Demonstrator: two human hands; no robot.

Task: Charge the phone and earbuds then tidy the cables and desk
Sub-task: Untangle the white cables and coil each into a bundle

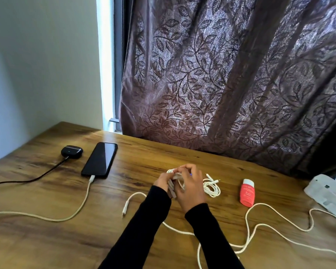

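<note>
Lying mid-bench, a white cable bundle (175,179) is folded into loops; the left hand (162,181) and right hand (190,186) both curl around it. Left of them, the dark phone (99,159) and black earbud case (71,151) sit plugged in.

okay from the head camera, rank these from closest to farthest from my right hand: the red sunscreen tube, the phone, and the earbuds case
Measured from the right hand:
1. Red sunscreen tube, just to its right on the desk.
2. Phone, to the left, plugged into a white cable.
3. Earbuds case, farthest left, beyond the phone near the wall.
</note>
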